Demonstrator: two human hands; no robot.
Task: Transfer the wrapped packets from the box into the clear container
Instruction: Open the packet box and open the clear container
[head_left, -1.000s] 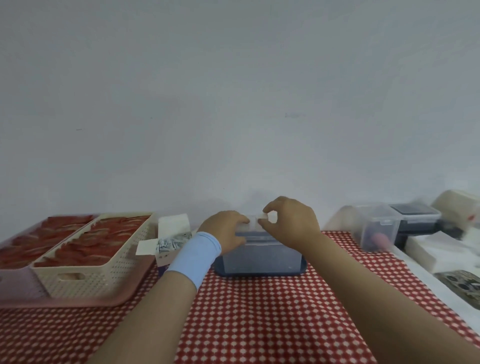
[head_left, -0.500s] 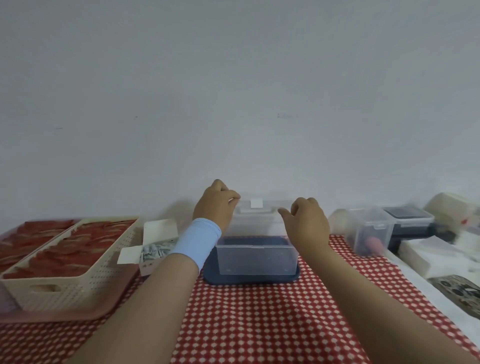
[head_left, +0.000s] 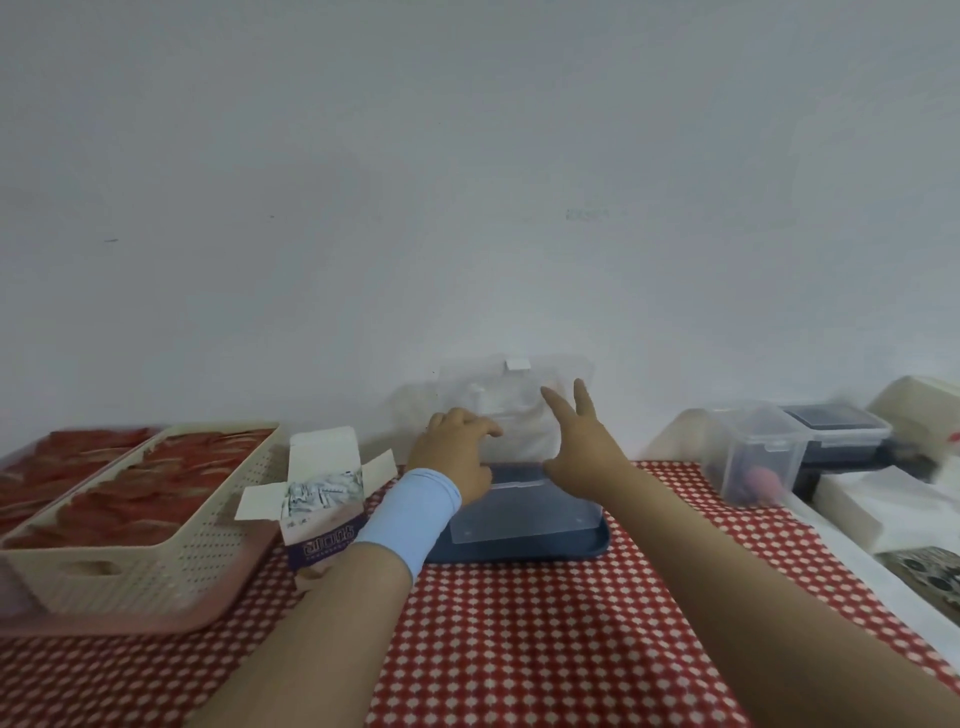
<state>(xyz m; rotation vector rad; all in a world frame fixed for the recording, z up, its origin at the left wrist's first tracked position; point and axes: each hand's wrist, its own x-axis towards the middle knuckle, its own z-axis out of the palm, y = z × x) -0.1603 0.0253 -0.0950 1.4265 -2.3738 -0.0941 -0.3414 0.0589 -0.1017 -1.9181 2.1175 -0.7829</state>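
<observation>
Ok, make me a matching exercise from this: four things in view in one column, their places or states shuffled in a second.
Things
1. clear container
2. box
3. cream basket
4. right hand

Places or states
A. flaps open, packets inside
B. fingers spread, beside the raised lid
C. on a pink tray, far left
D. on a blue tray, centre

Pairs: 1-D, 2-A, 3-C, 4-B.
</observation>
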